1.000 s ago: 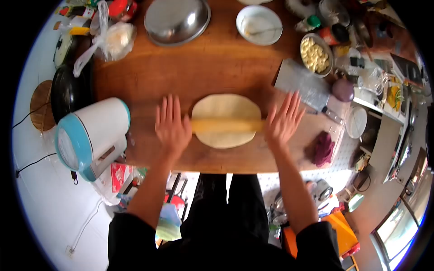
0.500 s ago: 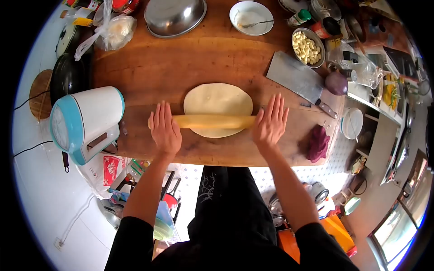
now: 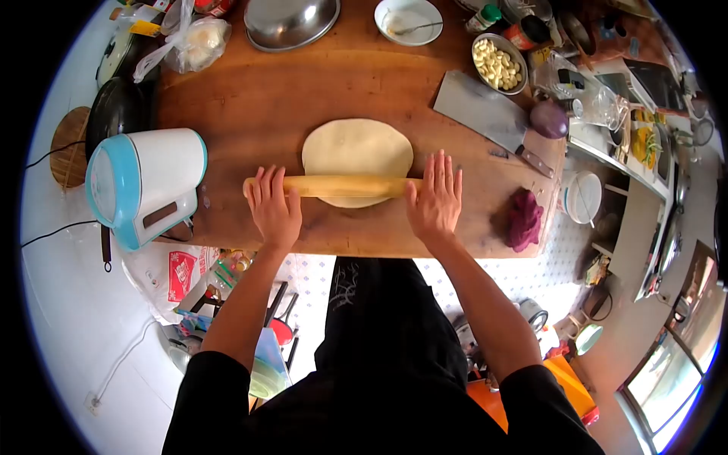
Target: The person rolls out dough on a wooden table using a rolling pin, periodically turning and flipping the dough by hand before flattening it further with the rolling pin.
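Observation:
A flat, roughly oval sheet of dough (image 3: 356,148) lies on the wooden table, with a wooden rolling pin (image 3: 349,186) across its near part. My left hand (image 3: 274,208) rests over the pin's left end, fingers apart and slightly bent, thumb towards the middle. On the right end lies my right hand (image 3: 437,201), its fingers stretched out flat and pointing away from me. Neither hand is wrapped round the pin. The dough's near edge shows just below the pin.
Left stands a white and turquoise appliance (image 3: 152,182). To the right are a cleaver (image 3: 481,110), a purple onion-like ball (image 3: 549,120), a bowl of peeled cloves (image 3: 497,64) and a dark red cloth-like lump (image 3: 525,220). A metal basin (image 3: 292,23) and white bowl (image 3: 409,21) stand at the back.
My right hand's fingers lie further over the pin, and my left fingers bend more. Pin and hands stay near the dough's close edge. The whole view has shifted slightly, moving the table upward in frame.

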Demonstrator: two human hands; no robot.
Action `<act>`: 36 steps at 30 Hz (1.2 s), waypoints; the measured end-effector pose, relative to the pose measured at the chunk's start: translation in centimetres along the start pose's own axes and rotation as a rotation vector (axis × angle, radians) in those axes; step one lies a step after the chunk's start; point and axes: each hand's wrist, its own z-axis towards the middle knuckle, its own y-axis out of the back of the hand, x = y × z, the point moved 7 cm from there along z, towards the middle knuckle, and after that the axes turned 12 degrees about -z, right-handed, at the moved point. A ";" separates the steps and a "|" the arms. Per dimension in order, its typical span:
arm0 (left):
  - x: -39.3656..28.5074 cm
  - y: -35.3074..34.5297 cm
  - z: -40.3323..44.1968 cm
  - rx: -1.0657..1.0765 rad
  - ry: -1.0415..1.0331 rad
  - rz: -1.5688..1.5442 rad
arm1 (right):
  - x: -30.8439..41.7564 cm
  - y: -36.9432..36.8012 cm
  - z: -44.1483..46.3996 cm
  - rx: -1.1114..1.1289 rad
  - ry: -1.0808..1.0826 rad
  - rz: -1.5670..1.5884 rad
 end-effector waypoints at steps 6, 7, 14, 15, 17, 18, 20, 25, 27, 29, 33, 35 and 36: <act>0.6 -4.5 8.5 0.000 -0.036 -0.238 | -0.7 -1.3 7.4 -0.171 -0.153 0.013; 0.3 -4.0 6.7 0.012 -0.098 -0.106 | -0.5 -1.2 5.6 -0.144 -0.134 0.014; -0.9 -2.3 4.8 -0.095 -0.174 -0.043 | 0.5 -1.8 4.4 -0.100 -0.025 -0.070; -0.3 -2.8 7.1 -0.088 -0.170 -0.040 | 0.7 -1.9 7.2 -0.092 -0.023 -0.066; 0.3 -4.7 10.1 0.151 -0.184 -0.116 | 0.2 -0.7 10.8 -0.186 -0.156 0.102; 0.2 -4.6 7.4 0.184 -0.160 -0.123 | 0.3 -1.2 8.3 -0.145 -0.152 0.098; -0.7 -4.0 6.0 0.070 -0.119 0.007 | 0.8 -0.5 6.2 -0.176 -0.020 0.003; -2.7 0.6 -2.3 0.050 -0.138 0.011 | 1.6 -0.1 -2.9 0.011 -0.009 0.035; -2.4 1.5 -1.3 0.075 -0.180 0.015 | 1.6 0.3 -3.0 0.034 0.009 0.039; -1.9 2.0 -0.9 0.098 -0.222 -0.066 | 1.8 0.1 -3.6 0.048 0.008 0.056; -0.9 0.6 4.4 0.039 0.021 0.018 | 1.1 -0.9 -5.4 -0.005 0.057 0.101; -0.2 -0.7 3.4 -0.009 -0.035 -0.049 | 1.4 -0.4 -6.1 -0.005 0.077 0.092; -0.2 -0.7 2.5 0.008 -0.058 0.007 | 1.4 -0.1 -6.5 0.002 0.065 0.083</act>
